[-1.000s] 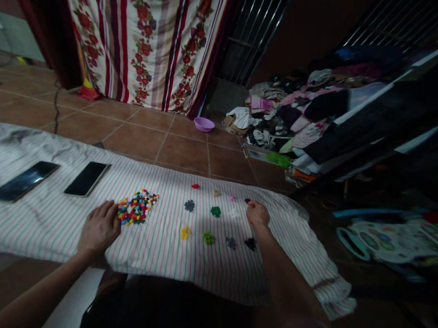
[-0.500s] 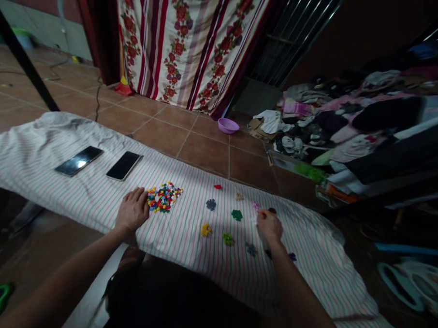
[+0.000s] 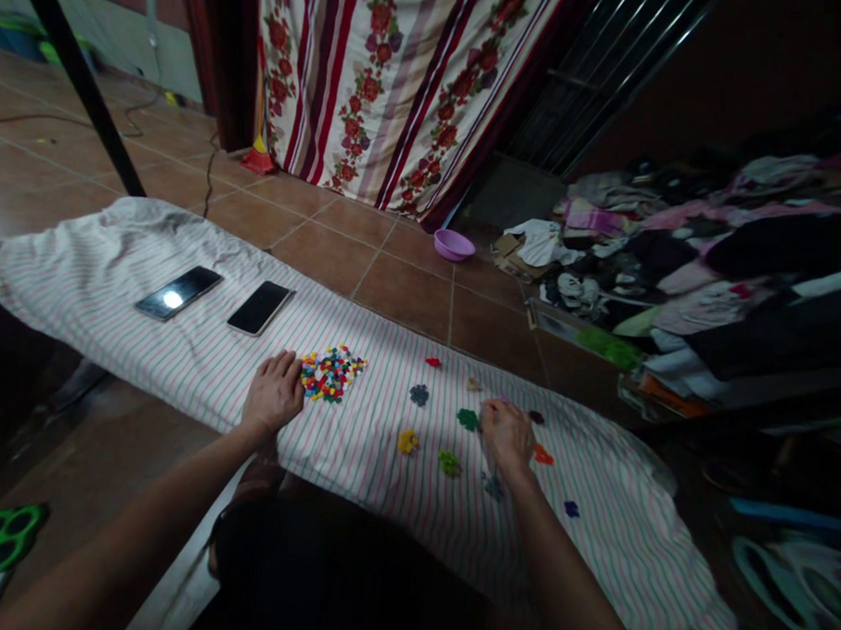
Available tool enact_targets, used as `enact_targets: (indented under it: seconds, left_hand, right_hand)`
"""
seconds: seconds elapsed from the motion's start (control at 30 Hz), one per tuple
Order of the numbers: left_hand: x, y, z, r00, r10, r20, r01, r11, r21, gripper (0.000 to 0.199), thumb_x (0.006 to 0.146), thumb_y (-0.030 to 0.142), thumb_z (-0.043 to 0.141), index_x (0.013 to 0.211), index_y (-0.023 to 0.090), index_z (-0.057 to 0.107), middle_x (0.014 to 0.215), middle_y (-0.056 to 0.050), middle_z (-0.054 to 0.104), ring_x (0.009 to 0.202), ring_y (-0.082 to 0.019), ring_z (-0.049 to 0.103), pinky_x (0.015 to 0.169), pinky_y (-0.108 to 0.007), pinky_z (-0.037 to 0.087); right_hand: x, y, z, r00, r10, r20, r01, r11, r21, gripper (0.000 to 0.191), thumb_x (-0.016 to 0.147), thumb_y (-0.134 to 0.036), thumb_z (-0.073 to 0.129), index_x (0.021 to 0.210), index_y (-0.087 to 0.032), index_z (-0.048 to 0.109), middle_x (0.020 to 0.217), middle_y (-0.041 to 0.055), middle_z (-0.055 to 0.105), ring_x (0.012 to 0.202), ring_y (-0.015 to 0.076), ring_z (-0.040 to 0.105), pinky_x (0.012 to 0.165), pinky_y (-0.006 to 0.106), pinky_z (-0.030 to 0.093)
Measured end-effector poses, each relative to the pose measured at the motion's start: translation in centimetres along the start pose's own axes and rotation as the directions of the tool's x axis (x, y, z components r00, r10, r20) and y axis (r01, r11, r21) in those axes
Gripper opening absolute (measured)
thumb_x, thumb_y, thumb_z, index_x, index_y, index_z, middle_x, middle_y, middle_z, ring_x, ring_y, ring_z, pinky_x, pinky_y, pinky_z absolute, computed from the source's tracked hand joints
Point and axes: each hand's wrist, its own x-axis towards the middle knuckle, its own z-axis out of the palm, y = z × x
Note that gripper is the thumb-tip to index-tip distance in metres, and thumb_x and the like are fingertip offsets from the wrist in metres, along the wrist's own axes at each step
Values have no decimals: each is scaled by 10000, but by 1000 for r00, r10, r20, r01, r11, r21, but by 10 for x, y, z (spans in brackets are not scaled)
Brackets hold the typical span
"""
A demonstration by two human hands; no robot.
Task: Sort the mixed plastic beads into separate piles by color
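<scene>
My left hand (image 3: 276, 389) lies flat on the striped cloth, fingers stretched out, its tips at the left edge of a mixed pile of tiny coloured pieces (image 3: 331, 374). My right hand (image 3: 509, 437) is over the sorted heaps with thumb and fingers pinched; whatever is between them is too small or hidden. Beside it on the left is a dark green heap (image 3: 467, 419), and an orange heap (image 3: 543, 455) is on its right. Around these lie red (image 3: 433, 362), grey (image 3: 419, 395), beige (image 3: 473, 384), yellow (image 3: 407, 442), lime green (image 3: 448, 463) and dark blue (image 3: 572, 509) heaps. A pink heap is mostly hidden behind my right hand.
Two phones, one with a glare spot (image 3: 179, 292) and one dark (image 3: 261, 308), lie on the cloth (image 3: 359, 452) at left. Beyond its far edge, a purple basin (image 3: 454, 245) stands on the tiled floor. Piled clothes (image 3: 647, 232) fill the right side.
The view has shifted, moving the scene rightward. My right hand has moved left over the cloth toward the dark green heap, uncovering the orange heap. My left hand stays by the mixed pile.
</scene>
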Motion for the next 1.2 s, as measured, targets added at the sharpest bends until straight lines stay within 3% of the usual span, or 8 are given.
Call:
enact_targets:
  seconds: [0.13, 0.33, 0.6, 0.87, 1.1, 1.2]
  left_hand:
    - [0, 0, 0, 1000, 0, -3, 0, 1000, 7, 432, 901, 260, 438, 1245, 87, 633, 1374, -186, 606, 1331, -337, 515, 1115, -487, 385]
    - [0, 1, -1, 1000, -18, 6, 18, 1000, -13, 428, 892, 250, 455, 1247, 93, 635, 1371, -186, 609, 1339, -330, 513, 1124, -480, 378]
    - [1, 1, 0, 1000, -8, 3, 8, 1000, -17, 425, 905, 250, 437, 1243, 88, 639, 1375, -192, 604, 1335, -335, 513, 1120, -489, 379]
    - [0, 0, 2, 1000, -11, -19, 10, 999, -38, 424, 899, 247, 437, 1247, 103, 632, 1354, -195, 617, 1317, -331, 527, 1106, -498, 394]
    - [1, 1, 1, 1000, -7, -6, 7, 1000, -25, 429, 904, 249, 434, 1249, 86, 629, 1361, -194, 613, 1325, -335, 519, 1117, -488, 378]
    - [1, 1, 1, 1000, -11, 0, 11, 1000, -24, 434, 905, 252, 430, 1255, 85, 625, 1367, -194, 608, 1323, -336, 520, 1121, -489, 373]
  right_hand:
    - [-1, -27, 2, 996, -84, -29, 86, 990, 109, 310, 865, -255, 433, 924, -184, 728, 953, 109, 704, 917, 242, 593, 851, 349, 435]
    - [-14, -98, 11, 969, -247, -17, 234, 891, 389, 290, 889, -247, 441, 962, -200, 717, 957, 77, 708, 900, 204, 636, 844, 316, 480]
    - [-33, -198, 32, 867, -496, 56, 360, 700, 617, 238, 917, -204, 517, 998, -224, 739, 923, 57, 693, 885, 181, 652, 850, 296, 515]
    - [-30, -262, 25, 750, -634, 191, 464, 709, 531, 273, 929, -136, 543, 1096, -223, 739, 1036, 68, 671, 1020, 186, 609, 943, 294, 469]
    - [-23, -280, 16, 684, -629, 370, 490, 772, 406, 271, 952, -128, 503, 1066, -207, 736, 1074, 85, 660, 1070, 192, 583, 971, 293, 425]
    - [-21, -285, 14, 679, -602, 420, 481, 798, 364, 292, 960, -117, 465, 1058, -198, 728, 1072, 92, 656, 1064, 187, 589, 946, 285, 424]
